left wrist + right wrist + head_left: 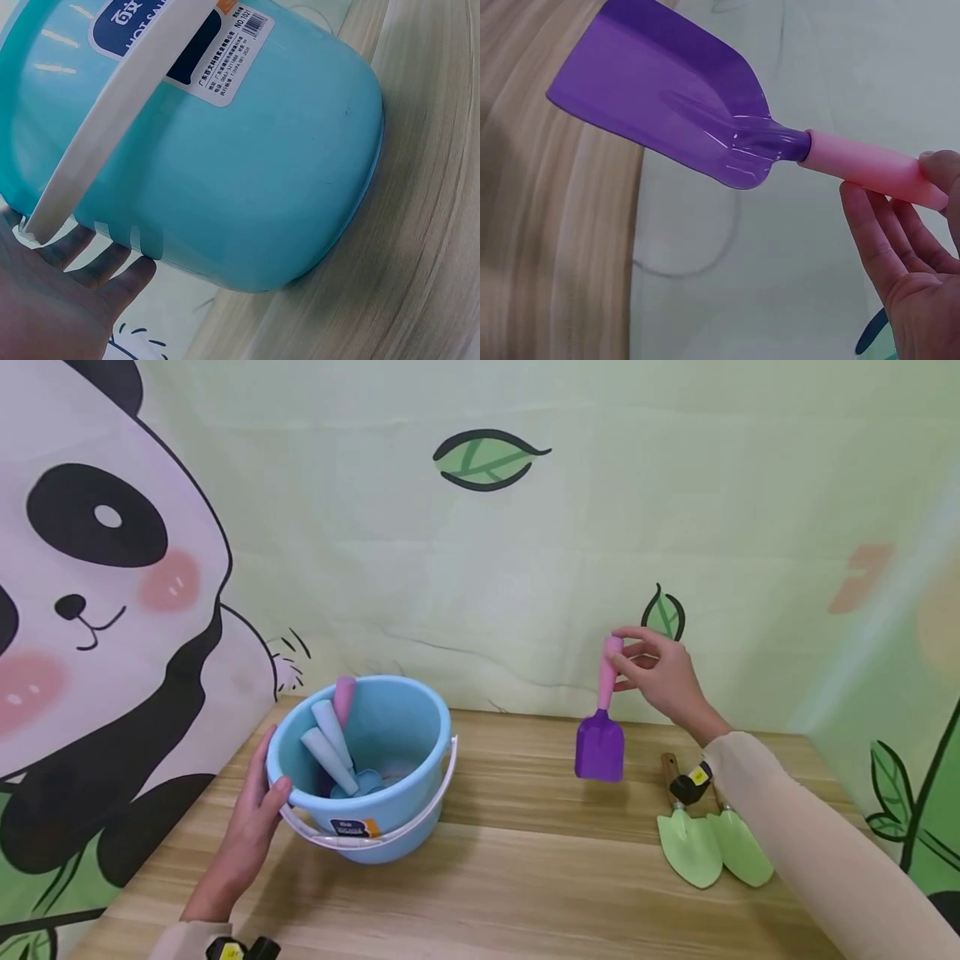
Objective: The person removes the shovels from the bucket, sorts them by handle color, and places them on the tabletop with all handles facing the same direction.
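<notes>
My right hand (660,672) pinches the upper end of the pink handle of a toy shovel (600,747), whose square purple blade hangs down over the table. In the right wrist view the thumb and fingertips (855,196) bear on opposite sides of that handle. A light blue bucket (431,727) stands upright on the table at left. My left hand (251,822) rests against the bucket's left side near the rim, its fingers fairly straight along the outer wall in the left wrist view. Inside lean a pink handle (345,697) and two pale blue handles (330,760).
Two green trowels (688,847) with wooden handles lie on the table (540,893) at right, partly behind the right sleeve. A white bail handle (405,839) hangs across the bucket's front. Behind the table is a green backdrop (360,502) with a panda print.
</notes>
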### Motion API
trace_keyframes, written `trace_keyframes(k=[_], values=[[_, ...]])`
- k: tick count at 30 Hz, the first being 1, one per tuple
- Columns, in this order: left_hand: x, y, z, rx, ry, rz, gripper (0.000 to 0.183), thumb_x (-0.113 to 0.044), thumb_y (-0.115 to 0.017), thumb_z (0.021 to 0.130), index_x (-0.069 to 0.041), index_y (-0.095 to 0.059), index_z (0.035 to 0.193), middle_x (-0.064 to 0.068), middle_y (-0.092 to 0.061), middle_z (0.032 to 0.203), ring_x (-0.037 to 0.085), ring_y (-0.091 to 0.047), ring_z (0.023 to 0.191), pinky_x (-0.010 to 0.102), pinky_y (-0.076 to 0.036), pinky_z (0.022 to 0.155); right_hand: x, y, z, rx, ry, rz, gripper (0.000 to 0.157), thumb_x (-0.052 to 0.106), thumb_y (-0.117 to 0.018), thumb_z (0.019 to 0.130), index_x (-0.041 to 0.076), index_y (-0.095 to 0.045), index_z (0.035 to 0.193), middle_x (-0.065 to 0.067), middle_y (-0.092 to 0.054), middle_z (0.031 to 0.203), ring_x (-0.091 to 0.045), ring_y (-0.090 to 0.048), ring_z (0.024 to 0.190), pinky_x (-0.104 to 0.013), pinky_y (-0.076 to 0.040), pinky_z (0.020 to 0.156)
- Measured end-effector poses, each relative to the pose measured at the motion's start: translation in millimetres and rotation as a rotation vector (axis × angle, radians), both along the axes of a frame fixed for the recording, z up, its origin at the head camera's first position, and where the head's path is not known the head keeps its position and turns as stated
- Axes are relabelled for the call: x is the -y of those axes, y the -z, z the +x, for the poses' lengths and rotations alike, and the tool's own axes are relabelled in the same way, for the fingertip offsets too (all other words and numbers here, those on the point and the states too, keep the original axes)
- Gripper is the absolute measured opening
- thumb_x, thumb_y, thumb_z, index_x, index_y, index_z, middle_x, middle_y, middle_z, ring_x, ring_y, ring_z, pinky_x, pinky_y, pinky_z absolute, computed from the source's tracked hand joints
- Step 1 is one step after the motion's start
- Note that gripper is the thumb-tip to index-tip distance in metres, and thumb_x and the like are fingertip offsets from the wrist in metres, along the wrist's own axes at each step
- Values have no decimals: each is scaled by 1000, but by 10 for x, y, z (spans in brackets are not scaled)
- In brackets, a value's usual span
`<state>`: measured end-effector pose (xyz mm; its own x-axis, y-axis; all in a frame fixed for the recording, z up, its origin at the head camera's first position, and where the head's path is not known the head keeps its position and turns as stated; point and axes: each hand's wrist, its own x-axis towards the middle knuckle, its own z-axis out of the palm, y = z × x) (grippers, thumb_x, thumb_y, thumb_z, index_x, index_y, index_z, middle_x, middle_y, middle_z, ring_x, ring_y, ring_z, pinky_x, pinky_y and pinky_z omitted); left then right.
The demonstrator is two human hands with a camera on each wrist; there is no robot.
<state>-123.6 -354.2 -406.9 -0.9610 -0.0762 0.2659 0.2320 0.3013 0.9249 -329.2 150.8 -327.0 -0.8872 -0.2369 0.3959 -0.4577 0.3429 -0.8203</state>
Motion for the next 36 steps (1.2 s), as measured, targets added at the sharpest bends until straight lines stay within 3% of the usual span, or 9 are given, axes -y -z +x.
trace_keyframes(k=[6, 10, 22, 31, 36], values=[[7, 20, -2, -5, -3, -1, 64, -30, -35, 110, -43, -3, 164, 3, -12, 170, 42, -22, 150, 67, -28, 109, -75, 154, -6, 58, -42, 0, 47, 21, -70, 99, 5, -59, 141, -26, -65, 114, -20, -74, 88, -36, -63, 68], [6, 14, -12, -2, -4, 7, 64, -31, -35, 109, -43, -3, 164, 4, -11, 170, 44, -21, 151, 67, -28, 109, -115, 235, 0, 96, -47, 3, 47, 23, -71, 99, 5, -59, 141, -26, -65, 113, -26, -74, 90, -39, -63, 69], [-7, 7, 0, 1, 0, 12, 64, -31, -35, 110, -43, -3, 164, 3, -11, 171, 44, -20, 151, 66, -28, 109, -219, 521, 48, 251, -47, 32, 46, 21, -68, 101, 4, -55, 141, -29, -62, 117, -34, -74, 92, -41, -63, 72], [-2, -7, 6, 5, 5, 16, 64, -30, -36, 109, -43, -3, 163, 3, -11, 171, 42, -20, 151, 64, -26, 109, -180, 720, 87, 294, -54, 58, 42, 16, -64, 103, 1, -54, 141, -30, -63, 116, -31, -73, 92, -56, -59, 80], [-10, 0, 4, 15, -1, 12, 64, -32, -36, 109, -43, -3, 163, 3, -12, 170, 42, -21, 150, 65, -27, 109, -180, 792, 101, 329, -57, 59, 42, 15, -63, 103, 0, -54, 142, -29, -63, 114, -31, -72, 91, -57, -59, 80]])
